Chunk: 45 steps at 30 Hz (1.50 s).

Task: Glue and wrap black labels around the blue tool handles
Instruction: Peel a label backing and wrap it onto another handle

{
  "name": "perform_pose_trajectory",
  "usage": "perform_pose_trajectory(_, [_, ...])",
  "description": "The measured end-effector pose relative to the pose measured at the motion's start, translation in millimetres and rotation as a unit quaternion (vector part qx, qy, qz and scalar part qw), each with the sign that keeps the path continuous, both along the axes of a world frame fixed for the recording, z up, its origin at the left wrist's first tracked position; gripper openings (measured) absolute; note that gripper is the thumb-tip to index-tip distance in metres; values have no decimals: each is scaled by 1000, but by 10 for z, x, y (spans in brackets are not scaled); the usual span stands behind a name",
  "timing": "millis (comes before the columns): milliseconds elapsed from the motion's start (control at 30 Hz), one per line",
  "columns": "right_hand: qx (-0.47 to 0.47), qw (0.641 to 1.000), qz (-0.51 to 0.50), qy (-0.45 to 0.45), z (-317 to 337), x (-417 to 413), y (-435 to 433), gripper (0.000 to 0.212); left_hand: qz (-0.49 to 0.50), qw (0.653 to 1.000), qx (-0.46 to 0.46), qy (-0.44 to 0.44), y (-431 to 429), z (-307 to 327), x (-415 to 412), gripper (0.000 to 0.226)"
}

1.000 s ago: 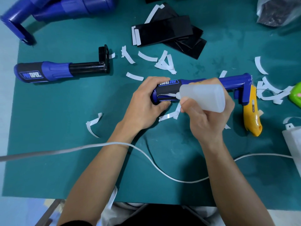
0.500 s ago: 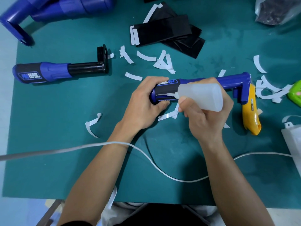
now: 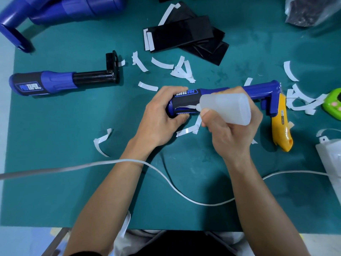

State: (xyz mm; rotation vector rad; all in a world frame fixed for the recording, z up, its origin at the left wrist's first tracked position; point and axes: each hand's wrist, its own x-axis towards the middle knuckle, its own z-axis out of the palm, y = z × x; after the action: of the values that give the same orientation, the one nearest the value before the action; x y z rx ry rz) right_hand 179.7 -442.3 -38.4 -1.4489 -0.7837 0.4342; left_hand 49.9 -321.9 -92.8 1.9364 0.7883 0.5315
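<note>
A blue tool (image 3: 258, 93) lies across the middle of the green mat, its handle end wrapped in a black label (image 3: 186, 100) printed PRO TAPER. My left hand (image 3: 160, 119) grips that handle end. My right hand (image 3: 230, 133) holds a translucent glue bottle (image 3: 227, 108) on its side, with the nozzle touching the lower edge of the label. A second blue tool (image 3: 55, 82) with a labelled handle and black shaft lies at the left. A stack of black labels (image 3: 184, 34) sits at the back centre.
White backing strips (image 3: 180, 69) litter the mat. A yellow utility knife (image 3: 282, 130) lies right of the tool, a green device (image 3: 334, 104) beyond it. A white cable (image 3: 166, 180) crosses near me. More blue tools (image 3: 64, 8) at back left, a plastic bag (image 3: 313, 10) back right.
None of the objects has shifted on the mat; the glue bottle's nozzle stays on the label edge, and both hands keep their hold.
</note>
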Motion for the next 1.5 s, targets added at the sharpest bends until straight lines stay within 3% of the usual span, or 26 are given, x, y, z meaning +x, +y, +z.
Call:
perform_pose_trajectory(467, [16, 1000, 11, 9, -18, -26, 15, 19, 1, 1000, 2, -3, 5, -20, 3, 61])
perform_pose_trajectory(633, [13, 1000, 6, -15, -1, -40, 6, 9, 2, 1000, 5, -6, 10, -28, 5, 62])
perform_pose_trajectory(867, [20, 1000, 3, -23, 39, -38, 0, 16, 0, 1000, 6, -10, 9, -37, 4, 62])
perform_pose_trajectory(1200, [16, 999, 21, -20, 38, -58, -2, 10, 0, 1000, 3, -8, 11, -27, -1, 61])
perform_pose_trajectory(1500, [16, 999, 39, -14, 64, -66, -8, 28, -1, 1000, 7, -9, 8, -16, 1, 61])
